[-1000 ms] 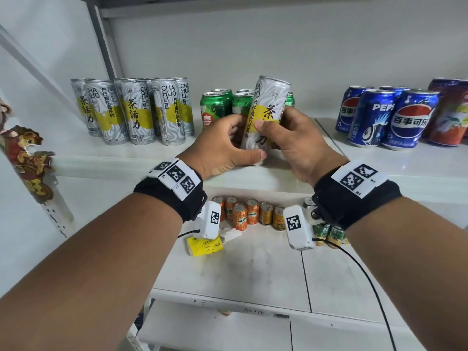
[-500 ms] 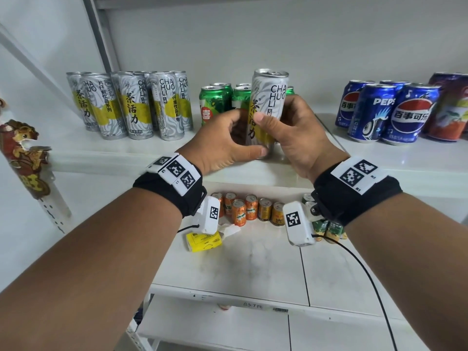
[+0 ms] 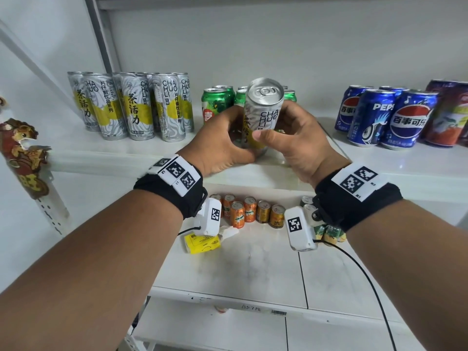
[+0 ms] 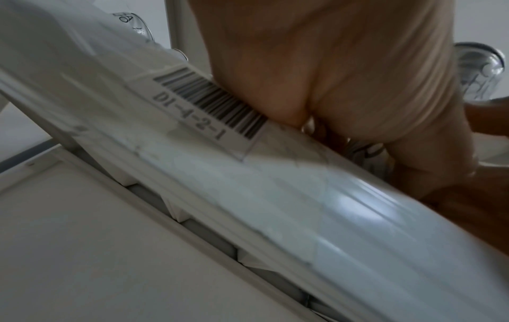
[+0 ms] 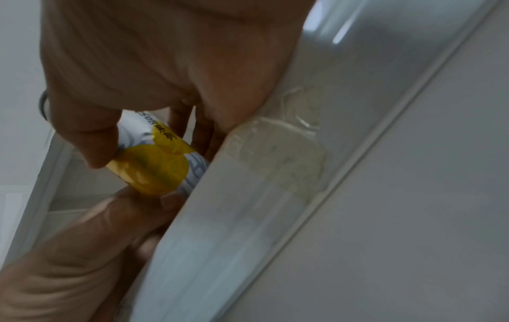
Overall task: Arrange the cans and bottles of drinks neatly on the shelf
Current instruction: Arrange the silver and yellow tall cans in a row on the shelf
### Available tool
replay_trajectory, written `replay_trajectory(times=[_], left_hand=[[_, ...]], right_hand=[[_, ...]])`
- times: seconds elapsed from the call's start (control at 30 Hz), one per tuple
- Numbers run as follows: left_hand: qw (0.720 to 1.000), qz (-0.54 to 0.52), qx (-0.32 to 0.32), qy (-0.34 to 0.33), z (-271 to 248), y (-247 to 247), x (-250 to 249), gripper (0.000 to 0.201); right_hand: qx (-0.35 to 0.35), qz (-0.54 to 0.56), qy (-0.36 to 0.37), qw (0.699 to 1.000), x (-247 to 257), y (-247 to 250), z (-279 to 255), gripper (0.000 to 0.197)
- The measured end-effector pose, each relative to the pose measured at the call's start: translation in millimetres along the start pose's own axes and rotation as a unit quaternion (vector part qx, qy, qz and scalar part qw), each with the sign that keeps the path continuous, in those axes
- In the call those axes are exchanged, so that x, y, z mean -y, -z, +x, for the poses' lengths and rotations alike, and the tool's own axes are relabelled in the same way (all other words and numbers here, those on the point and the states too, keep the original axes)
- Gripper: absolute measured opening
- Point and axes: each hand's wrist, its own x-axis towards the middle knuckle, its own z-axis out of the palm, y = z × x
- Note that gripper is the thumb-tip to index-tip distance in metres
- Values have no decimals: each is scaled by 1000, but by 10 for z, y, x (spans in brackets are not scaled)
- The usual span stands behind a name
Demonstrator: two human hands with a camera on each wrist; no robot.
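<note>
A tall silver-and-yellow tea can (image 3: 263,107) leans toward me at the front of the upper shelf (image 3: 121,158). Both hands grip it: my left hand (image 3: 222,140) wraps its left side, my right hand (image 3: 291,138) holds the right side with the thumb across the yellow label. In the right wrist view the thumb and fingers pinch the tea can (image 5: 154,167) just above the shelf lip. The left wrist view shows mostly my palm (image 4: 330,76) and the shelf's front edge (image 4: 248,185); the can's base is hidden there.
Several matching tea cans (image 3: 131,105) stand grouped at the left of the upper shelf, green cans (image 3: 217,102) behind my hands, blue Pepsi cans (image 3: 387,117) at the right. The lower shelf (image 3: 228,269) carries small orange cans (image 3: 250,211) and a yellow packet (image 3: 202,244).
The tea can has turned in my hands and tipped toward me, so its top now shows. It sits lower, near the shelf's front edge. Both hands keep their grip.
</note>
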Motion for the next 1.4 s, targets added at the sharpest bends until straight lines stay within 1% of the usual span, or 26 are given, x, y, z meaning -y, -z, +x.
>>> replay_trajectory(times=[0.17,0.3,0.43,0.5,0.63,0.7,0.77,0.87,0.93,0.97,1.07,1.13,1.23,1.33,1.4], left_hand=[[999,-45,22,15,-19,26,51,62],[998,-53,29,23,-37,39,47,63],[998,-43,28,38,-47,29,-7,62],[998,-37,17,49,-49,12,-45,61],[998,1,4,59,-79,-7,-151,52],[998,24,-1,61,-127,16,-206,48],[997,42,-2,69,-175,84,-251,50],[993,83,-6,87,-264,252,-318,61],[988,111,-11,102,-325,358,-356,64],[986,123,-16,108,-367,421,-377,63],[983,140,-35,115,-479,612,-438,57],[981,142,-45,123,-555,796,-492,57],[986,99,-64,116,-654,1100,-574,54],[987,72,-103,105,-721,1465,-668,62],[983,98,-117,101,-771,1720,-726,71]], right_hand=[[-11,37,-21,999,16,-18,22,40],[-18,51,-38,998,21,-41,25,43],[-35,48,-35,998,38,-54,-1,42],[-45,36,-41,997,74,-66,-18,44],[-27,-9,-51,998,182,-159,-22,40],[-35,-25,-50,998,230,-214,-13,40],[-42,-33,-42,998,279,-274,0,43],[-56,-46,-21,997,409,-400,69,48],[-68,-47,-11,997,516,-491,146,50],[-62,-48,-3,997,573,-557,181,51],[-30,-76,30,996,695,-777,265,47],[-19,-70,37,997,767,-952,321,43],[5,-39,43,998,814,-1213,412,35],[37,-53,54,996,836,-1503,494,27],[60,-69,62,994,860,-1717,550,26]])
